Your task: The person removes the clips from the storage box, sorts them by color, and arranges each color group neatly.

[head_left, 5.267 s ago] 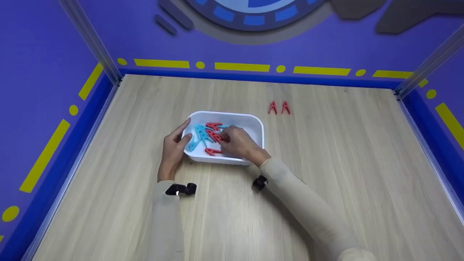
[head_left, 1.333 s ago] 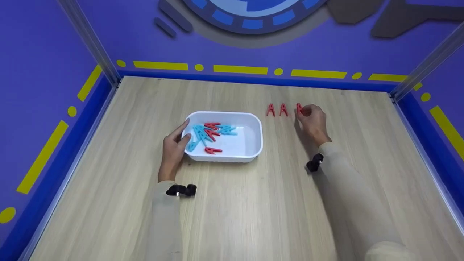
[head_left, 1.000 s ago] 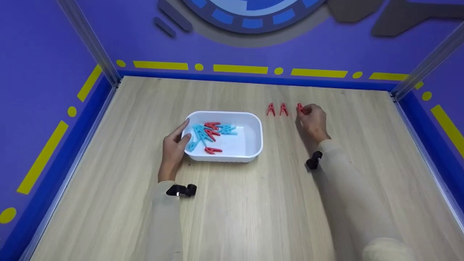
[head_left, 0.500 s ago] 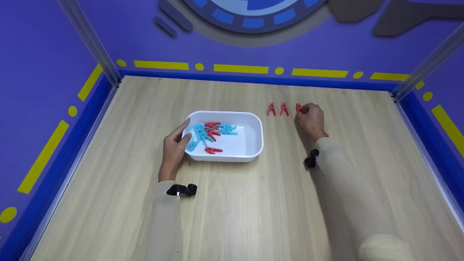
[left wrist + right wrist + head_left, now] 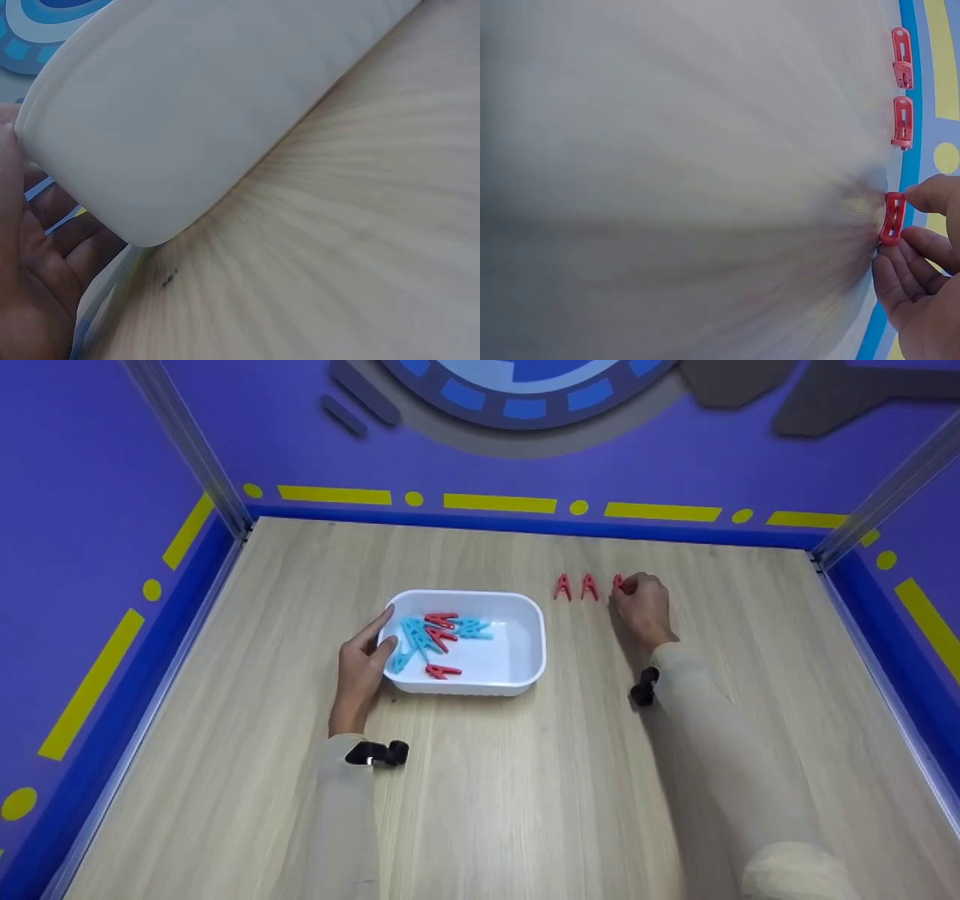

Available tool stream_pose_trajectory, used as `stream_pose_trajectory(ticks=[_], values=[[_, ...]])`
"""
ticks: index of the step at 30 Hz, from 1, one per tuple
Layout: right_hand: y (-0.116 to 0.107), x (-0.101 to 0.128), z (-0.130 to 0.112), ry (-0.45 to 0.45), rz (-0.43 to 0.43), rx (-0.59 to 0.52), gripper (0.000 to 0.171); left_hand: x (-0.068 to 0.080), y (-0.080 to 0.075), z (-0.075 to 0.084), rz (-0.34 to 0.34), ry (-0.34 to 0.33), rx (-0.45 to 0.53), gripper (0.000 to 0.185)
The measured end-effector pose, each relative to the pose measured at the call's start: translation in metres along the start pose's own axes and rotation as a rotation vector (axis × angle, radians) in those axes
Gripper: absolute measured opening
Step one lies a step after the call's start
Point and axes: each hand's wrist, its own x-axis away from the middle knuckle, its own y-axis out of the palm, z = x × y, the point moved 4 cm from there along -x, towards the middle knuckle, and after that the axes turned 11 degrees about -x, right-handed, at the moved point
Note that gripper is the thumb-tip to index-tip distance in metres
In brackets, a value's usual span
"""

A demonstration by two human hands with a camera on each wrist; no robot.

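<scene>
- Hidden: in the head view the right hand (image 5: 643, 604) covers part of the pinched red clip (image 5: 893, 218); the white tray (image 5: 466, 688) partly covers the fingers of the left hand (image 5: 358, 669) in the left wrist view.
- Hard to count: the overlapping blue clips (image 5: 417, 633) in the tray.
- Pose: left forearm (image 5: 345, 817) points to 12 o'clock, right forearm (image 5: 735, 757) to 11 o'clock.
- Left thumb and fingers grip the tray's wall at 9 o'clock.
- Right thumb and fingers pinch the red clip, at the hand's 10 o'clock.
- Two loose red clips (image 5: 589, 581) lie near, at its 9 o'clock.
</scene>
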Motion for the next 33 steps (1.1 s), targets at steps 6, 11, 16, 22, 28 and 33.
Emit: stream_pose_trajectory(ticks=[6, 11, 16, 22, 28, 33], values=[[0.000, -0.001, -0.001, -0.036, 0.016, 0.013, 0.026, 0.008, -0.003, 0.020, -0.001, 0.023, 0.013, 0.050], [0.001, 0.004, -0.008, -0.059, 0.013, 0.022, 0.031, -0.001, 0.000, 0.000, 0.008, 0.015, 0.011, 0.051], [0.003, 0.008, -0.026, -0.145, -0.003, -0.022, 0.035, -0.006, 0.002, -0.014, 0.018, 0.015, -0.014, 0.051], [0.011, 0.016, -0.052, -0.244, -0.028, -0.082, 0.036, -0.005, 0.002, -0.016, 0.019, 0.018, -0.018, 0.049], [0.022, 0.030, -0.080, -0.326, -0.072, -0.110, 0.035, -0.005, 0.002, -0.016, 0.024, 0.036, -0.021, 0.049], [0.034, 0.044, -0.102, -0.395, -0.104, -0.114, 0.035, -0.005, 0.001, -0.016, 0.027, 0.045, -0.027, 0.049]])
